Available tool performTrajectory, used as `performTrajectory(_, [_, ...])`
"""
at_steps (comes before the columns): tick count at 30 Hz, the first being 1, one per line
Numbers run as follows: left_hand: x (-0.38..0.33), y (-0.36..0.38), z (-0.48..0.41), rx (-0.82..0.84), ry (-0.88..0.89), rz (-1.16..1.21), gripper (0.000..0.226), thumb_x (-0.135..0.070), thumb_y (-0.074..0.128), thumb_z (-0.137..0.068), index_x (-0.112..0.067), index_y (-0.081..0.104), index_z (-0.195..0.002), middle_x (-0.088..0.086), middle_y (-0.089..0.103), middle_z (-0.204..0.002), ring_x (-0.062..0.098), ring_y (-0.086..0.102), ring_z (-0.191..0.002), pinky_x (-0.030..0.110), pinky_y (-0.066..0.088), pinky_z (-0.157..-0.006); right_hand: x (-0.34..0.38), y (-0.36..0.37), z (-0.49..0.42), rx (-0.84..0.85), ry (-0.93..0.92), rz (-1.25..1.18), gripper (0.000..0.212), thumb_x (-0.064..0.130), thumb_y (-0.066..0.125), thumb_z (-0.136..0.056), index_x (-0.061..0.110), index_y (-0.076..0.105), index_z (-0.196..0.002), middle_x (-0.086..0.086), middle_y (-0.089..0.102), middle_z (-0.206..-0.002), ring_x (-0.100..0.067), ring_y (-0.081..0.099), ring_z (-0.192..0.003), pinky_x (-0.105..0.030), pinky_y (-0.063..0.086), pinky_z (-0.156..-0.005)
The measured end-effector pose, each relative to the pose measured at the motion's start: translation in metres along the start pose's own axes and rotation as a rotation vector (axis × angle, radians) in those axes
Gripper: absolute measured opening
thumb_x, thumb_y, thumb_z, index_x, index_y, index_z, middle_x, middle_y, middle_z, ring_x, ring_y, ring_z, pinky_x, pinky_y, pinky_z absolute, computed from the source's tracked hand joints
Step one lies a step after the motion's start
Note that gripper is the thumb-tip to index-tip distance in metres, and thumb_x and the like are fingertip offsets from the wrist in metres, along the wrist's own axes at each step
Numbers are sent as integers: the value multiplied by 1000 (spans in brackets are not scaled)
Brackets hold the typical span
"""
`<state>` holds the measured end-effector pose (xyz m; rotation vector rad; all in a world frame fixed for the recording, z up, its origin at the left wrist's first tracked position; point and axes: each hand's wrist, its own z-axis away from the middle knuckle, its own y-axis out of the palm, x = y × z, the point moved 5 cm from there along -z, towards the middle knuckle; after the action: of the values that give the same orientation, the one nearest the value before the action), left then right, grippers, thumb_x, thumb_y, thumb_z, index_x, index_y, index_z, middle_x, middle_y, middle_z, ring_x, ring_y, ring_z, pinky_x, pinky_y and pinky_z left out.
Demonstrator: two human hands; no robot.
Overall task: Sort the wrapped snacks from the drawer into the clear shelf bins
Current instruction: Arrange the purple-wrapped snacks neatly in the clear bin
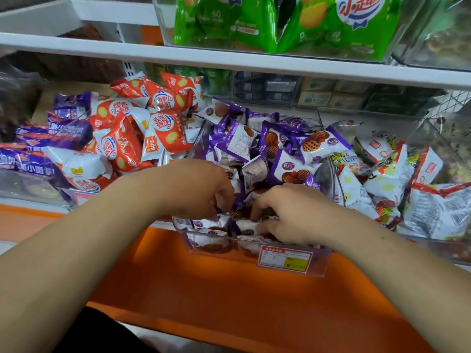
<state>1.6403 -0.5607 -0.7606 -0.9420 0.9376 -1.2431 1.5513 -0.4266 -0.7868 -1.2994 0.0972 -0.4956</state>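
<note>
A clear bin point(293, 263) in the middle of the shelf is heaped with purple-and-white wrapped snacks point(288, 149). Both hands reach into its front end. My left hand point(204, 189) has its fingers curled down among the packets. My right hand point(285, 212) lies over the front packets with its fingertips pressed in between them. The packets hide the fingertips of both hands, so I cannot tell whether either one holds a packet.
Orange-and-white packets point(142, 128) fill the bin to the left, with dark purple ones point(38, 149) beyond. White packets with red print point(407, 179) fill the bin to the right. Green bags point(280, 21) sit in a bin on the shelf above. An orange ledge point(204, 289) runs below.
</note>
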Motion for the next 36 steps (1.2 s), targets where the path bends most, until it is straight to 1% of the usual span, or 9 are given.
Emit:
performTrajectory(4, [-4, 8, -5, 18, 24, -170, 24, -29, 63, -93, -42, 73, -111, -18, 70, -106, 11, 65, -96, 36, 59, -82, 1, 2, -6, 51, 46, 25, 20, 42, 71, -93, 40, 73, -113, 11, 70, -109, -21, 63, -102, -32, 50, -83])
performTrajectory(8, [-1, 10, -14, 56, 27, -171, 17, -28, 64, -93, -40, 73, -99, -17, 65, -93, 11, 63, -90, 35, 58, -78, 10, 9, -11, 40, -26, 205, 20, 34, 64, -97, 40, 72, -114, 11, 66, -108, -22, 57, -101, -34, 33, -83])
performTrajectory(14, [-9, -2, -34, -49, 119, 109, 24, -16, 62, -95, -30, 77, -106, -13, 72, -101, 9, 66, -91, 34, 57, -84, 2, 4, 1, 208, -78, 98, 43, 21, 50, -101, 51, 65, -129, 22, 64, -127, -13, 47, -121, -37, 40, -106])
performTrajectory(18, [-8, 3, -42, 31, 137, 182, 30, -10, 64, -93, -29, 76, -114, -18, 71, -103, 2, 64, -92, 29, 56, -88, -3, -9, 9, 95, -10, -79, 48, 6, 47, -99, 41, 67, -125, 15, 60, -90, -1, 53, -65, -17, 43, -54])
performTrajectory(23, [-9, 15, -53, 124, 175, 22, 29, -28, 68, -93, -27, 71, -122, -6, 70, -108, 16, 66, -96, 37, 57, -85, -12, -19, 9, -69, 60, -152, 49, 3, 52, -94, 32, 62, -133, 7, 57, -87, -8, 45, -64, -26, 37, -50])
performTrajectory(26, [-10, 19, -53, 164, 187, 13, 34, -18, 67, -87, -33, 71, -117, -8, 68, -103, 16, 62, -88, 35, 57, -79, -13, -17, 9, -75, 72, -97, 56, 6, 58, -92, 27, 53, -143, 2, 52, -114, -17, 52, -98, -33, 50, -76])
performTrajectory(30, [-11, 18, -50, 238, 195, 115, 62, -5, 58, -86, -44, 61, -135, -11, 70, -110, 13, 66, -92, 35, 59, -82, -17, -16, 11, -62, 48, -141, 58, 26, 68, -95, 29, 45, -148, 10, 41, -114, -14, 48, -107, -33, 48, -87])
performTrajectory(34, [-13, 27, -57, 323, 236, 60, 66, -12, 52, -88, -57, 49, -137, -16, 66, -108, 15, 66, -87, 36, 59, -73, -16, -11, 8, -29, 46, -114, 39, 49, 77, -86, 34, 66, -119, 15, 45, -109, -12, 52, -99, -35, 51, -85])
performTrajectory(36, [-14, 26, -60, 351, 235, 43, 54, -13, 54, -95, -45, 54, -139, -20, 64, -107, 12, 64, -91, 32, 54, -80, -15, -6, 8, -16, 47, -99, 19, 50, 73, -89, 35, 72, -100, 16, 47, -107, -12, 56, -95, -42, 55, -83])
